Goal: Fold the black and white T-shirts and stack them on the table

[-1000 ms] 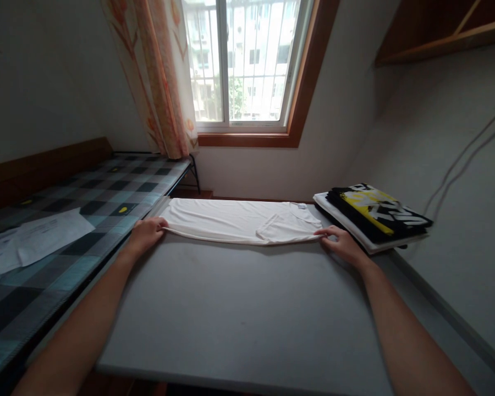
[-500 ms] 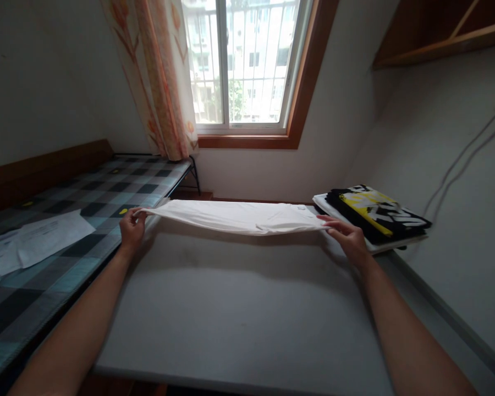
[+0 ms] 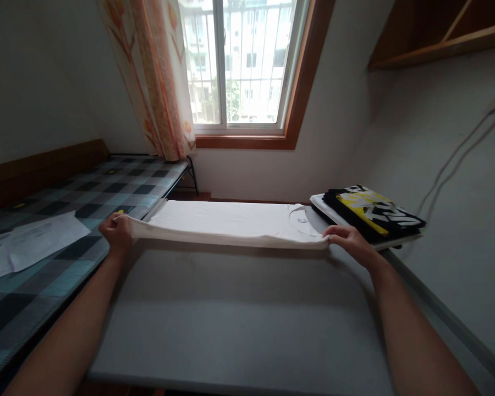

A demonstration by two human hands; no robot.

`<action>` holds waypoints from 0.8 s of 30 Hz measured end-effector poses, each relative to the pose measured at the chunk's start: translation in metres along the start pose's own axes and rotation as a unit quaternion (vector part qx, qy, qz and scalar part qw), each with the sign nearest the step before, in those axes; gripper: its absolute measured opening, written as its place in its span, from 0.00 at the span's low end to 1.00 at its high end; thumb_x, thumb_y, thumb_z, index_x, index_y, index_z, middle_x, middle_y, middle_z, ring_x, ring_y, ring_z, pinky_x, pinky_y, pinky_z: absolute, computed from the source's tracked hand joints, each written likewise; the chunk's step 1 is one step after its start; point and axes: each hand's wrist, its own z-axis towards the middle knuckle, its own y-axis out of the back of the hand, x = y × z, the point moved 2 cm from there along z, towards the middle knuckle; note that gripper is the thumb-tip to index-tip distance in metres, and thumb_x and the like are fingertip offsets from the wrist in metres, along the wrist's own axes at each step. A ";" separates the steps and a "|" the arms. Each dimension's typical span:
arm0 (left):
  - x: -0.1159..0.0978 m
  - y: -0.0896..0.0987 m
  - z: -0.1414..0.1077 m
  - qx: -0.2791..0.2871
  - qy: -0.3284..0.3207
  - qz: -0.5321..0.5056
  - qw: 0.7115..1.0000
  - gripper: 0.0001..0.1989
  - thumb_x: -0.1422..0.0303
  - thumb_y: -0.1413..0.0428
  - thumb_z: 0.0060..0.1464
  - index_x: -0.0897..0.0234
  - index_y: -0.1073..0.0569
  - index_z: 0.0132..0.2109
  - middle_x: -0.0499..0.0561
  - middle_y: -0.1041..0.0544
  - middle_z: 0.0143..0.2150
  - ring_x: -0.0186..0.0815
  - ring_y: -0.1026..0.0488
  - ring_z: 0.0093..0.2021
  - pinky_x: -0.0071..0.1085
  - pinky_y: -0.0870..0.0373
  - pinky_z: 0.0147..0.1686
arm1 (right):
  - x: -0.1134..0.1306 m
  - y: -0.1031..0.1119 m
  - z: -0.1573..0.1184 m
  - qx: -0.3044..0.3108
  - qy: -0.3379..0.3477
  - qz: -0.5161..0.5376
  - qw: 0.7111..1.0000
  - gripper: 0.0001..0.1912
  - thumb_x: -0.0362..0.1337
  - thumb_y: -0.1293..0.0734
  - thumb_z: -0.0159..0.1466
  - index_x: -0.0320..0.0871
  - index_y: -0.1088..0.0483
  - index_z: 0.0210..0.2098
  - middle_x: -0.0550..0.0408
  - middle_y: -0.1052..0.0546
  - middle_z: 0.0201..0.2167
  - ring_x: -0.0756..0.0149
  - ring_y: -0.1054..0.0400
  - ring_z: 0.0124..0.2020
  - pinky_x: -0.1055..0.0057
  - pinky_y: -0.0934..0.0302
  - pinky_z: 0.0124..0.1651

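Observation:
A white T-shirt (image 3: 226, 220) lies in a long strip across the far part of the grey table (image 3: 239, 313). Its round neckline and a small label show toward the right end. My left hand (image 3: 117, 234) is closed on the near left corner of the shirt, just past the table's left side. The near right corner is pinched in my right hand (image 3: 348, 241). Between both hands the near edge is pulled straight and raised slightly off the tabletop, casting a shadow below.
Folded clothes (image 3: 371, 214), black, yellow and white, are stacked at the table's far right by the wall. On the left stands a bed with a checked mattress (image 3: 140, 179) and papers (image 3: 37, 242) on it. A window (image 3: 243, 66) with a flowered curtain (image 3: 157, 82) is ahead.
Both hands have drawn the shirt's near edge closer and stretched it straighter; my left hand moved outward to the left. More of the neckline shows now. The view shifted slightly.

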 end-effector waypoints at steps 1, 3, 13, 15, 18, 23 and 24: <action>0.000 0.001 0.002 -0.016 -0.008 -0.009 1.000 0.09 0.72 0.53 0.49 0.63 0.39 0.22 0.42 0.46 0.19 0.28 0.47 0.22 0.27 0.48 0.22 | 0.000 0.001 -0.001 0.026 -0.005 -0.003 1.000 0.13 0.47 0.34 0.50 0.44 0.26 0.24 0.54 0.24 0.25 0.59 0.31 0.32 0.67 0.37 0.38; 0.002 0.003 0.004 -0.037 -0.026 -0.028 0.999 0.08 0.72 0.52 0.48 0.63 0.38 0.22 0.43 0.44 0.19 0.28 0.46 0.23 0.27 0.48 0.23 | -0.001 0.002 -0.002 0.084 -0.016 -0.007 0.996 0.13 0.47 0.34 0.49 0.43 0.25 0.24 0.55 0.25 0.24 0.61 0.32 0.30 0.69 0.38 0.35; 0.024 -0.012 0.002 0.116 -0.055 0.032 0.991 0.08 0.64 0.51 0.52 0.62 0.34 0.28 0.46 0.35 0.25 0.32 0.38 0.27 0.29 0.37 0.29 | -0.014 -0.004 0.000 0.104 -0.029 -0.003 0.994 0.20 0.53 0.31 0.50 0.43 0.21 0.31 0.52 0.20 0.32 0.55 0.29 0.37 0.65 0.35 0.41; 0.028 -0.018 0.007 0.105 -0.045 0.050 0.992 0.09 0.63 0.52 0.53 0.62 0.34 0.30 0.46 0.33 0.26 0.33 0.37 0.28 0.28 0.36 0.29 | -0.017 -0.002 0.006 0.040 -0.014 0.019 0.999 0.21 0.53 0.31 0.51 0.43 0.21 0.34 0.50 0.19 0.35 0.54 0.29 0.39 0.65 0.35 0.42; 0.032 -0.030 0.018 0.098 -0.035 0.107 0.989 0.11 0.61 0.53 0.54 0.62 0.34 0.28 0.47 0.33 0.25 0.34 0.36 0.28 0.29 0.36 0.29 | -0.025 -0.005 0.021 -0.059 -0.012 0.040 0.997 0.21 0.51 0.32 0.52 0.43 0.21 0.37 0.49 0.19 0.37 0.54 0.28 0.41 0.64 0.34 0.43; 0.035 -0.057 0.030 0.235 -0.042 0.202 0.950 0.10 0.61 0.49 0.48 0.62 0.31 0.26 0.51 0.27 0.25 0.38 0.30 0.29 0.28 0.36 0.28 | -0.044 -0.030 0.046 -0.121 -0.047 -0.021 0.991 0.18 0.45 0.35 0.52 0.41 0.21 0.35 0.45 0.19 0.36 0.52 0.26 0.37 0.61 0.33 0.42; 0.035 -0.061 0.031 0.262 -0.043 0.238 0.934 0.11 0.61 0.49 0.48 0.62 0.30 0.27 0.52 0.25 0.26 0.39 0.28 0.30 0.29 0.36 0.29 | -0.047 -0.034 0.048 -0.129 -0.054 -0.047 0.989 0.18 0.45 0.36 0.53 0.41 0.21 0.34 0.44 0.19 0.36 0.51 0.25 0.37 0.61 0.33 0.42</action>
